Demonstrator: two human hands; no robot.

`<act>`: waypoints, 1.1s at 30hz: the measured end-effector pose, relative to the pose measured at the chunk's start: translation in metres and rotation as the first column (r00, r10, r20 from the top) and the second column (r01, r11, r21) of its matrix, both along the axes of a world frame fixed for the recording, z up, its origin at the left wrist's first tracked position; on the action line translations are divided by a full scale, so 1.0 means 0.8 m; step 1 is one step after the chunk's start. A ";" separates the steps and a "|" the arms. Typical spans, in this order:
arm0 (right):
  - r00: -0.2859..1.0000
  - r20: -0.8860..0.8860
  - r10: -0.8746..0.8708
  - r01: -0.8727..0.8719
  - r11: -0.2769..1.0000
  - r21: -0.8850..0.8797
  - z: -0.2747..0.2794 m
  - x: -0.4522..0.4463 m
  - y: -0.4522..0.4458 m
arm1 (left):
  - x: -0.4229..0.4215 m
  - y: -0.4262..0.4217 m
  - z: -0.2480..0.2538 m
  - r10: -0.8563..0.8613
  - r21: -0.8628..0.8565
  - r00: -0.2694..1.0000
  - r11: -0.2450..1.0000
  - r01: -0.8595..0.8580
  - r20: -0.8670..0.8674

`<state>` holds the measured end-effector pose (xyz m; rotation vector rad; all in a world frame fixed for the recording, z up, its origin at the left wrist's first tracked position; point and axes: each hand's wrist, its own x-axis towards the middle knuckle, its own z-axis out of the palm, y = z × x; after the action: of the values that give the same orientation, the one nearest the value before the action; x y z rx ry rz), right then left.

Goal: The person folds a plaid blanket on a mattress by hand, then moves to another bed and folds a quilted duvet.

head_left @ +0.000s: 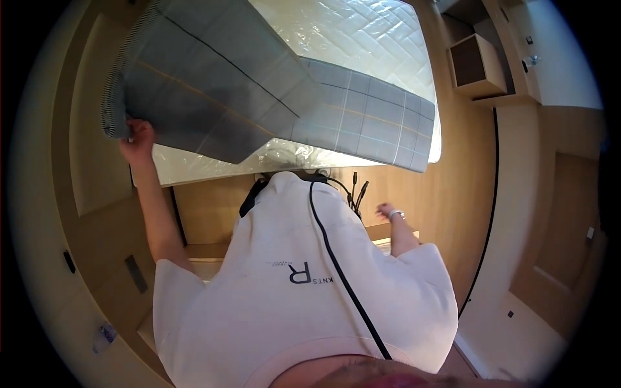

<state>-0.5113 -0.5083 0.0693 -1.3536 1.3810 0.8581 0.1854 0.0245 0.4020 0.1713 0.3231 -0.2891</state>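
A large grey plaid mat (213, 77) with coloured lines and a striped edge lies partly folded over a white mattress. Clear plastic wraps the mattress (362, 29). My left hand (138, 139) is closed on the mat's left corner, with the fingertips partly hidden behind its edge, and that side of the mat is raised. To the right, my right hand (386, 210) hangs over the floor below the mattress edge. Its fingers are loosely apart, with nothing visible in them, and a silver band circles the wrist.
Black cables (356, 194) with plugs stick out near my waist, beside the mattress edge. A wooden open box (477, 66) stands at the upper right by the shelving. Wood floor (462, 194) runs along the right side. A plastic bottle (103, 337) is at the lower left.
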 end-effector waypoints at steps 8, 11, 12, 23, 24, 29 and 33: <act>0.991 0.090 -0.095 0.096 0.995 -0.008 0.023 0.076 0.218 | 0.252 0.402 -0.110 0.109 0.001 0.956 0.994 -0.113 0.273; 0.944 0.322 -0.065 0.111 0.986 -0.126 -0.009 0.036 0.203 | 0.228 0.392 -0.079 0.457 0.289 0.887 0.859 -0.422 -0.061; 0.932 0.309 -0.191 0.224 0.972 -0.076 -0.002 0.029 0.193 | 0.238 0.413 -0.099 0.454 0.289 0.888 0.862 -0.416 -0.076; 0.984 0.057 -0.169 0.178 0.927 -0.330 0.148 0.044 0.184 | 0.096 0.279 -0.490 -0.403 0.635 0.914 0.694 0.341 -0.049; 0.988 0.029 -0.151 0.152 0.937 -0.315 0.145 0.039 0.183 | 0.062 0.247 -0.531 -0.601 0.333 0.770 0.786 0.521 0.212; 0.999 0.006 -0.035 0.035 0.970 -0.242 0.137 0.058 0.167 | -0.116 0.076 -0.484 -0.722 0.367 0.513 0.370 0.853 -0.463; 0.997 0.050 0.051 -0.037 0.966 -0.256 0.111 0.095 0.118 | -0.198 0.042 -0.447 -0.684 0.440 0.415 0.151 0.885 -0.600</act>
<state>-0.4350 -0.4138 0.1585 -1.5976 1.4590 0.6812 0.0267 0.0584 0.0443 1.1696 0.5972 -1.3153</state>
